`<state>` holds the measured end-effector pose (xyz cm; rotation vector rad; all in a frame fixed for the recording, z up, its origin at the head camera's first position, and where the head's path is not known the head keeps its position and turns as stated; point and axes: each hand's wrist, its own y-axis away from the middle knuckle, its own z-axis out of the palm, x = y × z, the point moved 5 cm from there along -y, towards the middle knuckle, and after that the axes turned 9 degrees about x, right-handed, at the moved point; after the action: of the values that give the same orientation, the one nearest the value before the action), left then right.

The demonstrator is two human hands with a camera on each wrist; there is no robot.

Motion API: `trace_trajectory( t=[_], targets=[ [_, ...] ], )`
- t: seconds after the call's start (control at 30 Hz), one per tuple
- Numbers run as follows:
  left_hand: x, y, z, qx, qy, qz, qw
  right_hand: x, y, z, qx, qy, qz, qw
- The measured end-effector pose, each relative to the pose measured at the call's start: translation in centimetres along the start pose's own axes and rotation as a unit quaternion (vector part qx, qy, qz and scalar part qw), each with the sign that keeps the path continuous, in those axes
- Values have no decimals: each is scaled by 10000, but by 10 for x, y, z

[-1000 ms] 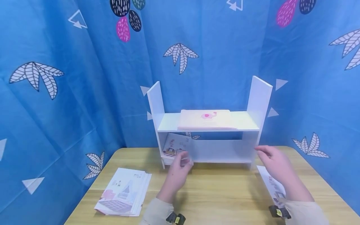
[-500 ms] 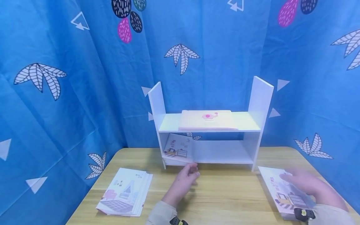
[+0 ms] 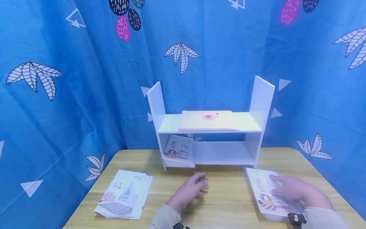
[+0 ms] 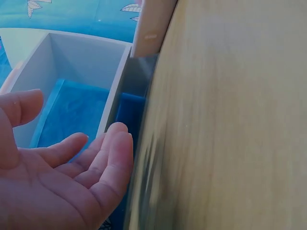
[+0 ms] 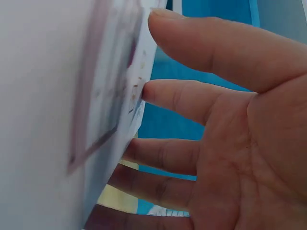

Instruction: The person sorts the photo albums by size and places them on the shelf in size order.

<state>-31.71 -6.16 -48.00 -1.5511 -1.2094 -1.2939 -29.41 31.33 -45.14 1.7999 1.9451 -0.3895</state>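
Observation:
My right hand [image 3: 294, 187] lies over a white booklet [image 3: 264, 198] with a printed room picture, at the right of the table. Seen from the right wrist, its straight fingers [image 5: 175, 155] reach the booklet's edge [image 5: 141, 103], and the thumb stands apart from them. In front of the white two-tier shelf [image 3: 210, 132], my left hand [image 3: 190, 190] hovers over the table with relaxed fingers and nothing in them. A similar booklet [image 3: 178, 149] leans inside the lower tier at its left end.
Several white booklets [image 3: 123, 194] lie fanned in a pile at the table's left. A cream booklet with a pink elephant [image 3: 210, 120] lies on the upper tier. A blue patterned curtain [image 3: 217, 63] hangs behind the wooden table [image 3: 223, 203].
My left hand has drawn back from the shelf and the leaning booklet. My right hand has come down onto the right-hand booklet, which has shifted leftward along with it.

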Motion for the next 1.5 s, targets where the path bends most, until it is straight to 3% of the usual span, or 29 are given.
trace_trajectory(
  t=[0.3,0.57,0.87,1.13,1.37,1.5],
  targets=[
    [-3,4,-3,-178,-629,-224,9976,-51,-5,29,78,0,242,9997],
    [-4,4,-4,-284,-1124,-162,9931,-85,-9,51,267,86,-246,9993],
    [-10,2,-3,-252,-1730,-150,9845,-118,-8,71,400,-121,-1130,9927],
    [-10,0,-15,1,-1574,-538,9861,-135,-10,86,358,-733,-1380,9871],
    [-14,0,-21,80,-1163,-751,9903,-122,-16,92,388,-1435,-805,9856],
    [-15,-1,-22,109,-1004,-762,9920,-120,-19,90,412,-1497,-856,9842]
  ],
)
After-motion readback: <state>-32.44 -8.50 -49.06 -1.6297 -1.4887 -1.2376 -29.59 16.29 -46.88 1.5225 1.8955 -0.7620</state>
